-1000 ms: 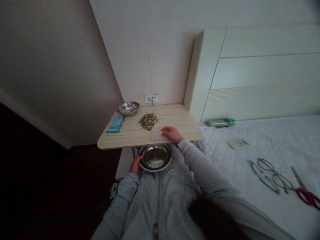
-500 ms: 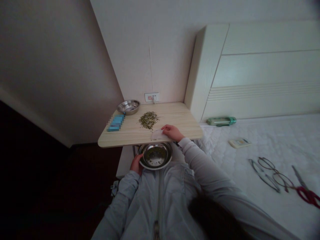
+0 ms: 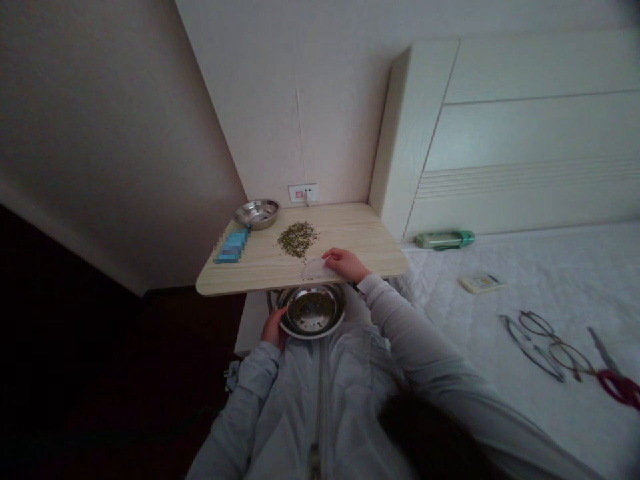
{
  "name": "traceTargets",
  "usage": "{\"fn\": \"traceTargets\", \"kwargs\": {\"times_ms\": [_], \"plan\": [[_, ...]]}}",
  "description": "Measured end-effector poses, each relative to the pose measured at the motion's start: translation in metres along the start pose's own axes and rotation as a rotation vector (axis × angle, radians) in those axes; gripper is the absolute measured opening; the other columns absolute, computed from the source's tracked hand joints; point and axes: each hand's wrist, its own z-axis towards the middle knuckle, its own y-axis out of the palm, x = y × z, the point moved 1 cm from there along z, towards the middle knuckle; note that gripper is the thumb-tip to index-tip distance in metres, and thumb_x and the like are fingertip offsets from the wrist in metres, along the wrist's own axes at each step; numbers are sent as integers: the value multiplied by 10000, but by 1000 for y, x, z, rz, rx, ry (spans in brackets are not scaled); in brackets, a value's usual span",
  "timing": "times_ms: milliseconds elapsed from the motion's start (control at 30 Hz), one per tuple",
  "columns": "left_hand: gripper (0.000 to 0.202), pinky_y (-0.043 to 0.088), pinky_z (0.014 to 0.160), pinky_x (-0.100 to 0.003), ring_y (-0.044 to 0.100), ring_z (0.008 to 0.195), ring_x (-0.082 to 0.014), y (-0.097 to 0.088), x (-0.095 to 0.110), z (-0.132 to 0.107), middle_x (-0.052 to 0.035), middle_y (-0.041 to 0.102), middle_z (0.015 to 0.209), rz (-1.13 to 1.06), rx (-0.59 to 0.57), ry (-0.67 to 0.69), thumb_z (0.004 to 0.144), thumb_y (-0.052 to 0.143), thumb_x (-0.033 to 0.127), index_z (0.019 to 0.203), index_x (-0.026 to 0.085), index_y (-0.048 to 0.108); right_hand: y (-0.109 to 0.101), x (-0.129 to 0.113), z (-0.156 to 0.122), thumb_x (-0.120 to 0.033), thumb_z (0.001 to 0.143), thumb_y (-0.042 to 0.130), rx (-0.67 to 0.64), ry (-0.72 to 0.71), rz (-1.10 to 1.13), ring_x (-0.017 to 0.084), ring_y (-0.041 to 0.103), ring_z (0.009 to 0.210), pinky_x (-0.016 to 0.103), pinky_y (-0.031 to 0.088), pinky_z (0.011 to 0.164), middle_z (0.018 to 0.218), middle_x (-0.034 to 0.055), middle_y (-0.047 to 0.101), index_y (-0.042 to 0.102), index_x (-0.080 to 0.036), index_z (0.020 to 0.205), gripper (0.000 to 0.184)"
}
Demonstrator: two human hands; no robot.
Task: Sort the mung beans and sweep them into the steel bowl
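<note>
**Two holds: bowl below, card above**

Left hand closed on the bowl's rim, held just under the table edge; few seeds inside. Right hand lies on the white card at the near edge; pinching or only pressing, cannot tell. Seed pile just beyond the card. Risk: the one-sided rim hold may tip the bowl; seeds leaving the edge beside it would miss.

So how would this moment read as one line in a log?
left hand: holds steel bowl below table edge | right hand: on white card on table | grain pile: just beyond card
</note>
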Motion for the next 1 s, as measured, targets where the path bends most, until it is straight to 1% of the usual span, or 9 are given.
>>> {"fn": "traceTargets", "kwargs": {"times_ms": [167, 300, 433, 600, 767, 867, 1000], "plan": [[62, 443, 572, -243, 581, 612, -140, 0, 0, 0, -1, 612, 574, 18, 19, 20, 594, 546, 146, 647, 141, 577, 0, 2, 1, -224, 604, 510, 11, -12, 16, 70, 422, 487, 189, 302, 475, 578, -44, 568, 593, -186, 787, 205], [53, 440, 543, -241, 578, 601, -144, -1, 0, 0, 0, 607, 562, 34, 22, 15, 592, 553, 157, 640, 144, 572, 0, 4, 2, -228, 599, 515, 0, -16, 23, 66, 415, 475, 188, 296, 468, 574, -47, 564, 594, -187, 792, 212], [71, 442, 555, -238, 579, 614, -141, -3, -1, 3, -2, 615, 586, 8, 18, 5, 586, 560, 151, 656, 144, 574, 2, 8, 4, -229, 598, 515, -15, -18, 40, 64, 413, 469, 187, 295, 469, 565, -50, 560, 589, -186, 797, 216], [87, 450, 565, -261, 586, 622, -162, -3, -2, 3, -5, 607, 557, -3, -7, -26, 583, 568, 169, 666, 141, 574, 2, 10, 5, -229, 598, 516, -17, -44, 36, 70, 431, 499, 190, 313, 502, 564, -51, 559, 589, -189, 790, 210], [81, 440, 532, -238, 578, 580, -141, -1, 0, 0, -8, 615, 572, 15, -5, 11, 584, 565, 160, 660, 133, 577, 2, 8, 4, -215, 588, 509, -16, -28, 54, 67, 420, 482, 190, 307, 490, 547, -53, 551, 591, -184, 785, 215], [65, 435, 504, -231, 564, 526, -126, -1, 0, 0, -1, 601, 537, 20, 10, 2, 581, 567, 161, 637, 128, 568, 0, 6, 4, -208, 574, 506, -8, 1, 123, 67, 414, 475, 190, 303, 478, 547, -49, 555, 587, -174, 767, 212], [80, 448, 534, -254, 577, 560, -147, -1, 0, 1, -13, 608, 552, 18, 10, -10, 583, 564, 162, 654, 125, 572, -3, 5, 4, -183, 565, 474, 74, 6, 349, 70, 433, 506, 189, 329, 514, 542, -44, 549, 558, -155, 702, 163]]}}
